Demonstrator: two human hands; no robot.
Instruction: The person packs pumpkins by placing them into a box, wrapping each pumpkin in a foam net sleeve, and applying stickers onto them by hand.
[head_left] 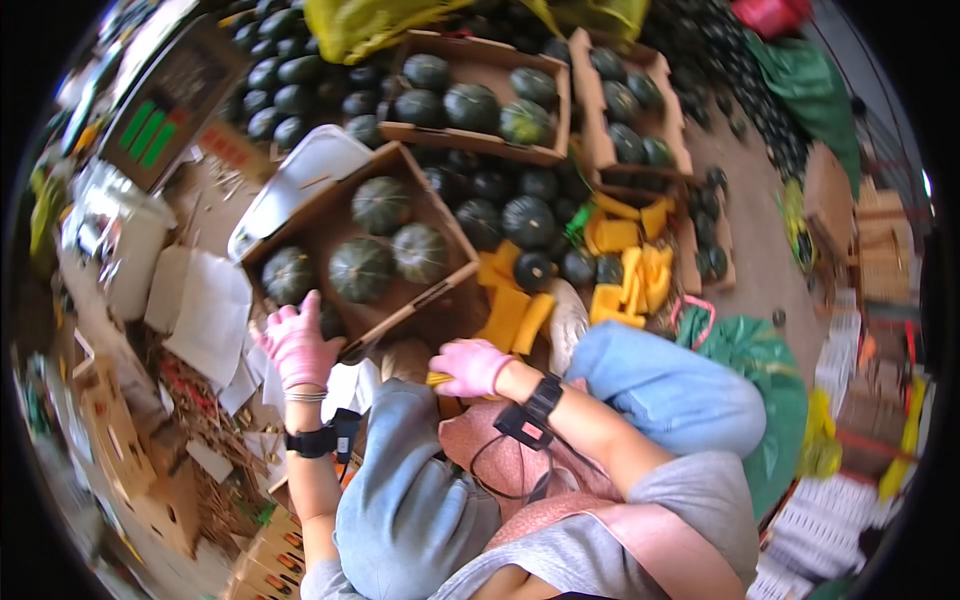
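Note:
My left hand (298, 345), in a pink glove, has its fingers spread at the near left corner of a cardboard box (420, 303). Its fingertips are close to a green squash (287, 275); I cannot tell if they touch. Another dark squash (330, 322) lies partly hidden beside the fingers. Also in the box are several striped green squashes (361, 269). My right hand (472, 368), gloved in pink too, is closed in front of the box, and the end of a yellow strip (438, 379) sticks out of it. The rest of that strip is hidden.
Yellow sheets (506, 318) lie on the floor right of the box, near loose squashes (528, 221). Behind stand two more boxes of squashes, one wide (480, 143) and one narrow (672, 150). A scale display (150, 130) is at upper left, a green sack (770, 400) at right.

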